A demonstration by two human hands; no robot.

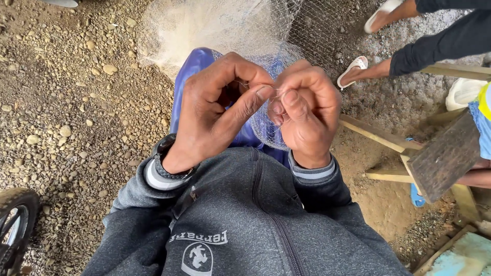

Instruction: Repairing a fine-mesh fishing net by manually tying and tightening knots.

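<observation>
The left hand (pixel 217 110) and right hand (pixel 304 110) meet fingertip to fingertip, both pinched narrow on a thin strand of the pale fishing net (pixel 225 25), which spills away beyond them. It looks light, limp, snag-prone; best gripped at single strands.

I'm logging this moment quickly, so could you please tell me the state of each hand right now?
Left hand: closed, pinching a thin pale thread of the fishing net.
Right hand: closed, fingers curled, pinching the same thread.
</observation>
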